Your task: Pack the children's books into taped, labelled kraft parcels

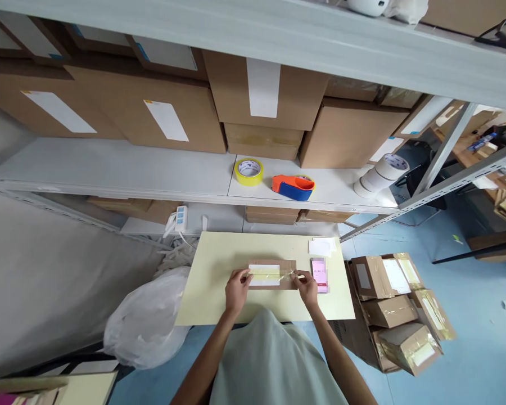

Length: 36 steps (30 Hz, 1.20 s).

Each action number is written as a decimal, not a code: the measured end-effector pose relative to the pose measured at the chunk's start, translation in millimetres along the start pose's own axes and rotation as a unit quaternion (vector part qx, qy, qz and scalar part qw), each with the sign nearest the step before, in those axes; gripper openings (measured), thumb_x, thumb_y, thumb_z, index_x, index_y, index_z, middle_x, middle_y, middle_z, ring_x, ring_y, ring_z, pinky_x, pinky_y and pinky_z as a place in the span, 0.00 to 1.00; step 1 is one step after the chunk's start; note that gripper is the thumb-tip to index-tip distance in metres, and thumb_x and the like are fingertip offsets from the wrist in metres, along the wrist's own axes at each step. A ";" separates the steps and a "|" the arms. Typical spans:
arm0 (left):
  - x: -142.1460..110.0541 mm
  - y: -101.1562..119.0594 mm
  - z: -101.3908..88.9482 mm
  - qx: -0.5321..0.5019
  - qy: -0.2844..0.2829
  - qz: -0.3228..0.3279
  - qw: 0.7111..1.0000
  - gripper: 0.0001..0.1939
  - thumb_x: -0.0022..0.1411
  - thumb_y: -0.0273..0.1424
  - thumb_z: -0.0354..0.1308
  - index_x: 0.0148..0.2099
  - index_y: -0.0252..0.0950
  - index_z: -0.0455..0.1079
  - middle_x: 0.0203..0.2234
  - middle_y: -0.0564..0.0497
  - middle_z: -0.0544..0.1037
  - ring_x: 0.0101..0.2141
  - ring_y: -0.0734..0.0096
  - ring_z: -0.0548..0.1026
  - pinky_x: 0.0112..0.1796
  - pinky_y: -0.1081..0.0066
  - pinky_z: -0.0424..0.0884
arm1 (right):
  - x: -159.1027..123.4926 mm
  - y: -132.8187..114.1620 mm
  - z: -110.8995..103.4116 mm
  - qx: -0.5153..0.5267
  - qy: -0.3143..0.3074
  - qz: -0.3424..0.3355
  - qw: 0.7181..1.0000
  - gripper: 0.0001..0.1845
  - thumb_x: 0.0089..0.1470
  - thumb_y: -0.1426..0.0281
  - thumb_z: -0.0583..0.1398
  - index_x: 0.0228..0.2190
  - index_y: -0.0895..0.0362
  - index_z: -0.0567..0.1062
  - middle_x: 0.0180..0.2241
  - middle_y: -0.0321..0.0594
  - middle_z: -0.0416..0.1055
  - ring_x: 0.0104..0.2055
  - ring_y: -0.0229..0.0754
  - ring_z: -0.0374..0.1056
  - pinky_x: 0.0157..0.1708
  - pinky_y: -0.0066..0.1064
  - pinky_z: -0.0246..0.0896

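Observation:
A small flat cardboard box (287,283) lies on the cream tabletop with a white label (265,283) on its top face. A shiny, yellowish strip of packing tape (266,272) runs lengthwise over the label. At the strip's left end, my left hand (236,288) is closed, with thumb and fingertips pinched at the box edge. My right hand (307,287) pinches the strip's other end at the box's right edge, where the tape looks wrinkled. Whether the strip is fully stuck down I cannot tell.
A phone (319,274) and white paper slips (320,246) lie on the table (211,253). The shelf holds a yellow tape roll (248,172), an orange-blue tape dispenser (293,187) and white rolls (382,174). Taped boxes (390,310) fill a carton at right; a plastic bag (147,320) bulges left.

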<state>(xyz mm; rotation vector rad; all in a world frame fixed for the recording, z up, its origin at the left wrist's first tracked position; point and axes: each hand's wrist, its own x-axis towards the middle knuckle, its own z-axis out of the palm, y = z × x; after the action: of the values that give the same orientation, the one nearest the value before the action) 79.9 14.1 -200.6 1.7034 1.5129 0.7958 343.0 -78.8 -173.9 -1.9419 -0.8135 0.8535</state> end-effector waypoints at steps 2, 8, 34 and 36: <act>-0.1 -3.1 1.5 -0.034 0.009 -0.024 0.999 0.12 0.68 0.39 0.61 0.47 0.40 0.80 0.45 0.45 0.83 0.36 0.61 0.84 0.43 0.60 0.82 | -1.5 5.7 -1.3 0.029 -0.001 -0.010 1.000 0.36 0.55 0.36 0.61 0.36 0.56 0.84 0.45 0.54 0.83 0.38 0.51 0.80 0.38 0.39 0.76; 2.3 -9.8 0.4 -0.091 0.003 -0.055 0.994 0.19 0.65 0.48 0.61 0.44 0.39 0.81 0.43 0.44 0.84 0.36 0.60 0.85 0.42 0.60 0.83 | -3.9 18.4 -4.3 0.056 -0.020 -0.016 0.998 0.34 0.56 0.38 0.62 0.39 0.56 0.86 0.47 0.56 0.83 0.49 0.57 0.80 0.47 0.44 0.77; 118.0 176.4 -70.3 -0.022 0.047 0.241 0.969 0.14 0.78 0.35 0.53 0.56 0.43 0.79 0.49 0.45 0.81 0.52 0.58 0.81 0.56 0.57 0.78 | 90.2 -222.0 -56.3 -0.064 0.092 -0.306 0.945 0.23 0.67 0.49 0.61 0.44 0.54 0.86 0.45 0.48 0.84 0.43 0.51 0.82 0.46 0.38 0.76; 123.7 196.8 -77.6 -0.029 0.044 0.263 0.963 0.15 0.78 0.34 0.52 0.58 0.43 0.78 0.48 0.45 0.81 0.52 0.57 0.81 0.56 0.56 0.78 | 101.6 -250.6 -57.4 -0.085 0.094 -0.339 0.932 0.20 0.69 0.54 0.61 0.47 0.54 0.85 0.46 0.48 0.84 0.43 0.50 0.82 0.47 0.37 0.76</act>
<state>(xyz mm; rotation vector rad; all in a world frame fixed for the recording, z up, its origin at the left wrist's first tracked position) 140.2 133.6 4.8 2.0797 1.0789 1.1845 391.4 85.5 43.1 -1.6645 -1.3579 0.1804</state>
